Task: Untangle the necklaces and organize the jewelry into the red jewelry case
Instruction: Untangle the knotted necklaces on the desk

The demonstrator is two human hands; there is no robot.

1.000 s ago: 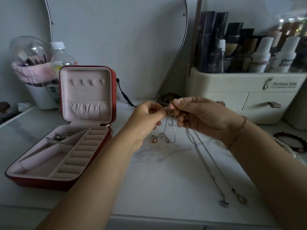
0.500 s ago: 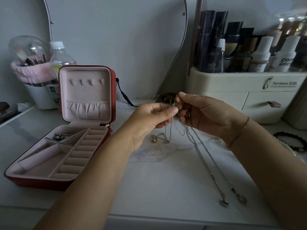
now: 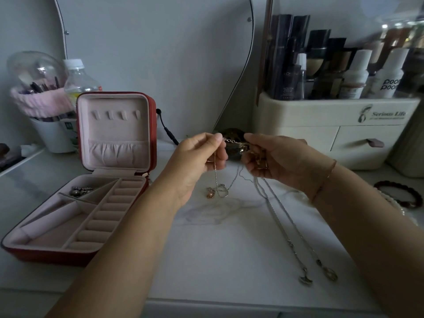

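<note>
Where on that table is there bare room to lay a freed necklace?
Widest bare patch of white marble tabletop: at the front, between the open red jewelry case and two long silver chains. Smaller one: left of the case, before the white cup. Crowded: small pendants beneath the left hand and right hand pinching a thin chain, and the dark beaded bracelet.
</note>
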